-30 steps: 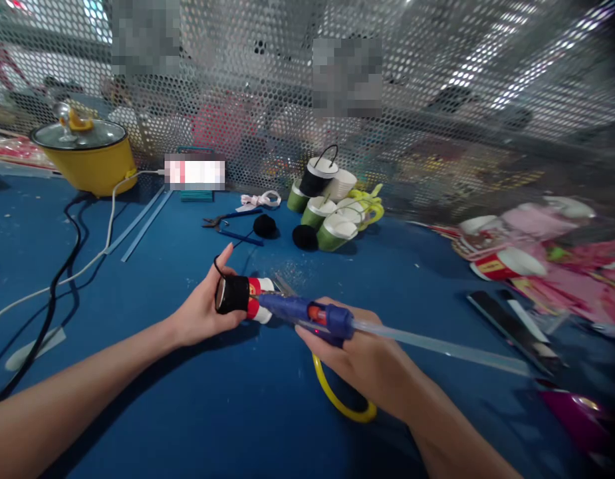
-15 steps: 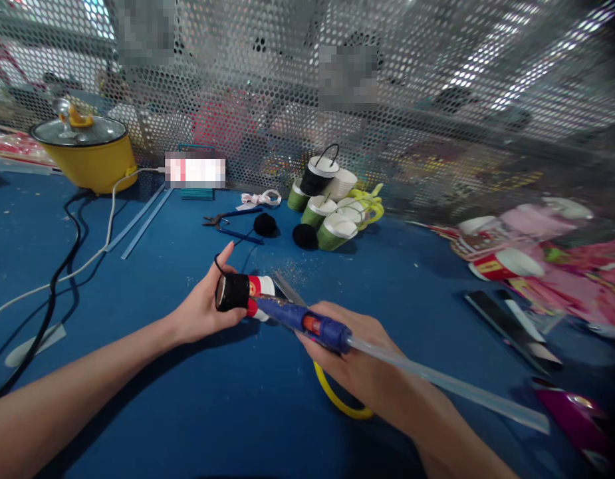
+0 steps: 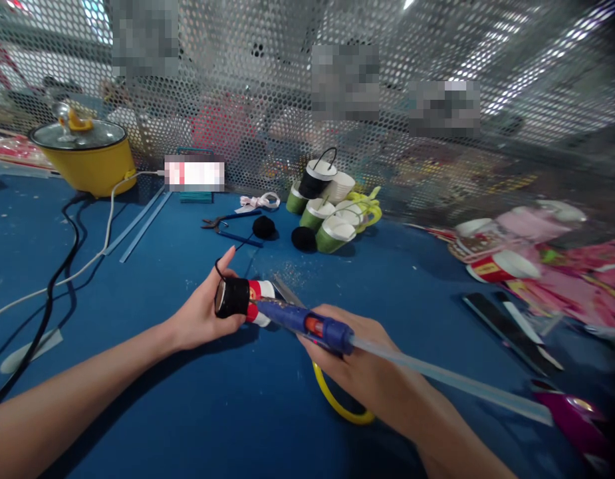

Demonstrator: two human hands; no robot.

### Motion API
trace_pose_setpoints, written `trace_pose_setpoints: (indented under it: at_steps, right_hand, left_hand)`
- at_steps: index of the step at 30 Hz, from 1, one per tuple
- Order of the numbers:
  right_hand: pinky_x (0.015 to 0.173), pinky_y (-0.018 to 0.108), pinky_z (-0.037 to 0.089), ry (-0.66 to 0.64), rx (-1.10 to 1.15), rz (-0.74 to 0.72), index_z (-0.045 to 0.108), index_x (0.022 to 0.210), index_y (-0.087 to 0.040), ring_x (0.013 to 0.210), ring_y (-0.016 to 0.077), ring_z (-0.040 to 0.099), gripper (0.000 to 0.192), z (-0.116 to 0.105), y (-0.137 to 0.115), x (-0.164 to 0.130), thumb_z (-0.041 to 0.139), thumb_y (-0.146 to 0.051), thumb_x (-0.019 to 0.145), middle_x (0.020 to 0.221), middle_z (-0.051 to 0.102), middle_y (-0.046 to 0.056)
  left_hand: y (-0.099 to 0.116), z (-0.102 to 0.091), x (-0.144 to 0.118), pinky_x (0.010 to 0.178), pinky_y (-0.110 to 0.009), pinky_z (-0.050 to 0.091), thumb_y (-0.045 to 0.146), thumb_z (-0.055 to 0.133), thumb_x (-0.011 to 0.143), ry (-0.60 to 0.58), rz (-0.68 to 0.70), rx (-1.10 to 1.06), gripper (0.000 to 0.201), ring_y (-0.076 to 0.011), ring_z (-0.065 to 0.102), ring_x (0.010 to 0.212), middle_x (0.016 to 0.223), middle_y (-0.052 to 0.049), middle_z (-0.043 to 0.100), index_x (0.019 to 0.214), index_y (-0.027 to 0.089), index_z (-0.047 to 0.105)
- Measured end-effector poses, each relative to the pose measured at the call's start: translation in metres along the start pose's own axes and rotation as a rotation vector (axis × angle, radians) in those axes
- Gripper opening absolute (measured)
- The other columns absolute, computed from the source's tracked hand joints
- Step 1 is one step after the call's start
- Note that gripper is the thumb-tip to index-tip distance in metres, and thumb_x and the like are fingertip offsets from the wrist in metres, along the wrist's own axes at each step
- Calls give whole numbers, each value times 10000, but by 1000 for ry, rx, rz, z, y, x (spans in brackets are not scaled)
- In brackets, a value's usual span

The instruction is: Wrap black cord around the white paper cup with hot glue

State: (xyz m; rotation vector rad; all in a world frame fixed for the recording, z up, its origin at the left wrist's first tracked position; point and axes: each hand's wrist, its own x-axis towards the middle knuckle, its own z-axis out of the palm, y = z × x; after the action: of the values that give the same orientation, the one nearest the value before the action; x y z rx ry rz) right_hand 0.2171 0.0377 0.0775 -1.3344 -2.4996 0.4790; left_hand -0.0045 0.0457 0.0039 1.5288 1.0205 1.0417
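Note:
My left hand [image 3: 200, 313] holds a small paper cup [image 3: 240, 297] on its side; the cup is wrapped in black at one end and shows red and white at the other. My right hand [image 3: 360, 362] grips a blue glue gun [image 3: 307, 322] whose nozzle touches the cup at the edge of the black wrap. A long clear glue stick [image 3: 451, 382] sticks out of the gun's back toward the right. A yellow cord [image 3: 337, 402] loops on the blue table [image 3: 187, 412] under my right hand.
A cluster of green and white paper cups [image 3: 327, 206] lies further back with two black pom-poms [image 3: 282, 233], pliers [image 3: 227, 223] and a white ribbon [image 3: 260, 199]. A yellow pot [image 3: 85, 156] with cables stands far left. Pink papers and a red cup [image 3: 501, 266] lie right. Perforated metal screen [image 3: 437, 53] behind.
The glue gun's rear and its glue stick have tilted lower toward the right, and my right hand shifted slightly. My left hand keeps the cup in place.

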Motion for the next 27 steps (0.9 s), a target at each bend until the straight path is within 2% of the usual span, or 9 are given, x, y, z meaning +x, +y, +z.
trace_pose_setpoints:
  at_steps: [16, 27]
  right_hand:
    - [482, 212, 350, -5, -44, -26, 507, 687, -201, 512, 102, 480, 93, 1, -1, -4, 496, -191, 780, 617, 557, -16]
    - [510, 210, 393, -4, 60, 36, 525, 718, -198, 544, 106, 513, 79, -4, -1, 2, 494, -202, 791, 655, 586, -14]
  left_hand:
    - [0, 1, 1, 581, -218, 462, 142, 593, 691, 2, 32, -26, 926, -100, 499, 693, 1012, -42, 419, 1382, 285, -7]
    - [3, 3, 0, 610, -223, 471, 94, 557, 666, -25, 66, -17, 910, -109, 521, 726, 1022, -44, 421, 1380, 267, 19]
